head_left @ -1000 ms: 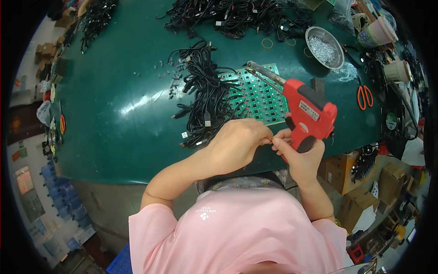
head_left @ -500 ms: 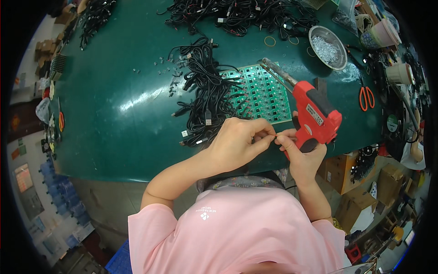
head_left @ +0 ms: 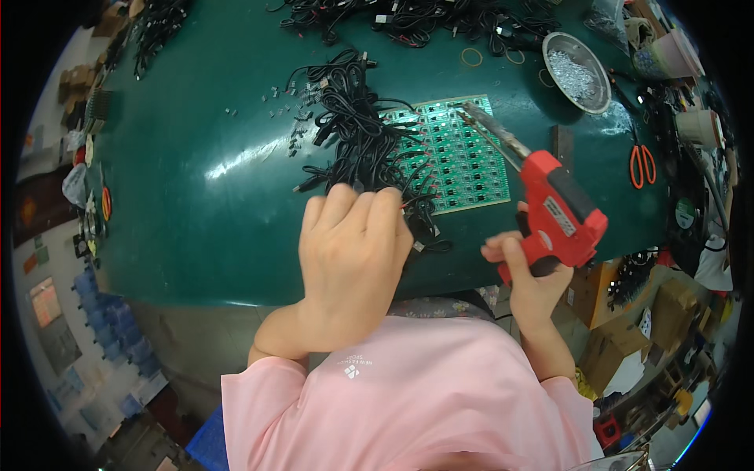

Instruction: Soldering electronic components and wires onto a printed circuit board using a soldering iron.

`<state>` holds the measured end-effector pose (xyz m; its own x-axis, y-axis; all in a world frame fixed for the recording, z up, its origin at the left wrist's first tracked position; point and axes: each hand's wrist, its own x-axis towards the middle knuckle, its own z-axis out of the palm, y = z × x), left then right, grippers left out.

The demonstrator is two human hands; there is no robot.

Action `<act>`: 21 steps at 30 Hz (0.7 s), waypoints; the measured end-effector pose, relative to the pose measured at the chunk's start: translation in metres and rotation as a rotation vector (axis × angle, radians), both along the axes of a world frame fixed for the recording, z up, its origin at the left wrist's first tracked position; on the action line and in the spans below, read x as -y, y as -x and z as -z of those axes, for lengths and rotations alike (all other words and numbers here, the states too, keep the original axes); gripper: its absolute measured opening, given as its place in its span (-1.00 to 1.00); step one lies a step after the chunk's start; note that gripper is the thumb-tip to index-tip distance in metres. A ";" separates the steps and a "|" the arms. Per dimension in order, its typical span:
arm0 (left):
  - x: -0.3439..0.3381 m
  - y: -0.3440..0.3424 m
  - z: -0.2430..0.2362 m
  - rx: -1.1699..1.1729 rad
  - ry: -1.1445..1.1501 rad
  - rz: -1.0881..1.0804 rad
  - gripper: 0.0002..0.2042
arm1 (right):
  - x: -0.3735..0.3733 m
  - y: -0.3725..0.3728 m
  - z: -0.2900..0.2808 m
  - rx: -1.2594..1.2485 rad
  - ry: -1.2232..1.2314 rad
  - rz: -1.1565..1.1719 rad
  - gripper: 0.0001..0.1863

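Note:
My right hand grips a red soldering gun, its metal tip pointing up-left over a green panel of small circuit boards. My left hand is raised palm down at the near end of a bundle of black USB cables, fingers curled; whatever they hold is hidden underneath. Red wire ends from the cables lie along the panel's left side. Small dark loose parts are scattered left of the bundle.
A larger cable heap lies at the back. A metal bowl of small clear pieces, a dark block, rubber bands and orange-handled scissors are at the right. Boxes stand below the table's right edge.
My left hand has left my right hand's fingertips and moved left and up onto the near cables, turning palm down. My right hand and the gun have shifted slightly rightward.

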<state>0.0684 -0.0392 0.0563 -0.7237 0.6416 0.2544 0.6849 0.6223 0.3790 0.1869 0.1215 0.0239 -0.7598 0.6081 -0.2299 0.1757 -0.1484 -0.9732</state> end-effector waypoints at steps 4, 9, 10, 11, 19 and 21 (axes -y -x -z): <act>-0.013 -0.001 0.036 0.218 -0.092 0.114 -0.87 | -0.014 -0.020 0.004 -0.004 0.021 -0.001 -0.57; -0.025 -0.008 0.070 0.229 -0.136 -0.036 -0.88 | -0.021 -0.046 0.008 -0.064 0.046 -0.062 -0.54; -0.025 -0.010 0.072 0.207 -0.144 -0.068 -0.88 | -0.020 -0.050 0.007 -0.055 0.063 -0.054 -0.53; -0.026 -0.012 0.074 0.211 -0.145 -0.069 -0.88 | -0.019 -0.056 0.006 -0.051 0.063 -0.055 -0.53; -0.029 -0.012 0.079 0.082 -0.194 -0.078 -0.86 | -0.019 -0.096 0.013 0.073 0.184 -0.149 -0.56; -0.030 -0.013 0.079 0.078 -0.194 -0.071 -0.86 | -0.019 -0.099 0.015 0.085 0.191 -0.162 -0.57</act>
